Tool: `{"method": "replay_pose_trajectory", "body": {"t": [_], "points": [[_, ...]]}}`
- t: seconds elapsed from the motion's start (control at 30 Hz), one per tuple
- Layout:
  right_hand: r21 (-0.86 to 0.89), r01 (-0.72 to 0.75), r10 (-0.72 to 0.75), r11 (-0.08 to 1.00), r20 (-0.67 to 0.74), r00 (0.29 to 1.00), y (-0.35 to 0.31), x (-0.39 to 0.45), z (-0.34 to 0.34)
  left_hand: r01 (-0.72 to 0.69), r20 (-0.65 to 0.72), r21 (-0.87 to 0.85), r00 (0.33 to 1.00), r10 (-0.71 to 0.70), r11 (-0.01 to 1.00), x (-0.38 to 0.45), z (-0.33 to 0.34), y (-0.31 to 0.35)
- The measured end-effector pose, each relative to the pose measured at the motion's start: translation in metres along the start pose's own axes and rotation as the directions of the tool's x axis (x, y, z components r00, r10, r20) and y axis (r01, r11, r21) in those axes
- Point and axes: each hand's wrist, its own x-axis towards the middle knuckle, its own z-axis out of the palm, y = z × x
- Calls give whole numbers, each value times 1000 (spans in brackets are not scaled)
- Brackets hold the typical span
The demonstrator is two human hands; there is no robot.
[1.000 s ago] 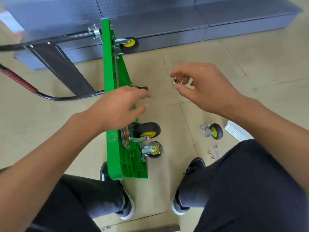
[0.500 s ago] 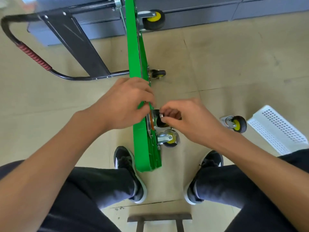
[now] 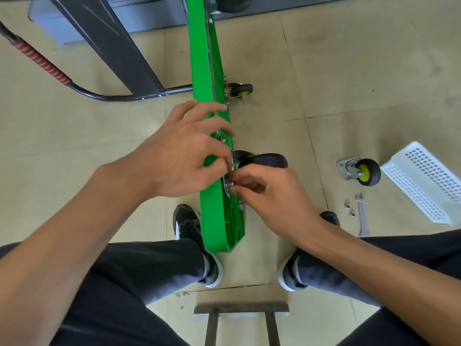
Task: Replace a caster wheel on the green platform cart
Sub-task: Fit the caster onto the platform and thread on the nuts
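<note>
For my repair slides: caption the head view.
Left hand steadies the upended green cart while the right hand pinches a nut onto the wheel plate.

Both forearms reach forward and down from the lower corners toward the middle of the view. The left hand (image 3: 182,151) lies palm-down, fingers spread and bent, thumb and forefinger tips pinched together. The right hand (image 3: 272,196) sits just beside it, knuckles up, fingers curled tight, fingertips (image 3: 239,188) pinching inward toward the left hand.
</note>
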Motion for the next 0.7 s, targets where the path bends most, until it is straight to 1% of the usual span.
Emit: {"method": "replay_pose_trajectory", "body": {"t": [0.17,0.4,0.53,0.7], "points": [[1,-5,5,1000,-14,1000,-1,2,2,-14,-10,-34,1000,13,999,0,4,-3],[-33,-13,13,999,-7,1000,1,-1,5,-48,-108,-8,993,47,999,3,18,-5],[4,-4,4,1000,-23,1000,1,0,5,-55,-124,-29,991,50,998,3,17,-4],[-5,4,-4,1000,-29,1000,0,-1,6,-47,-135,-49,990,40,998,3,18,-3]]}}
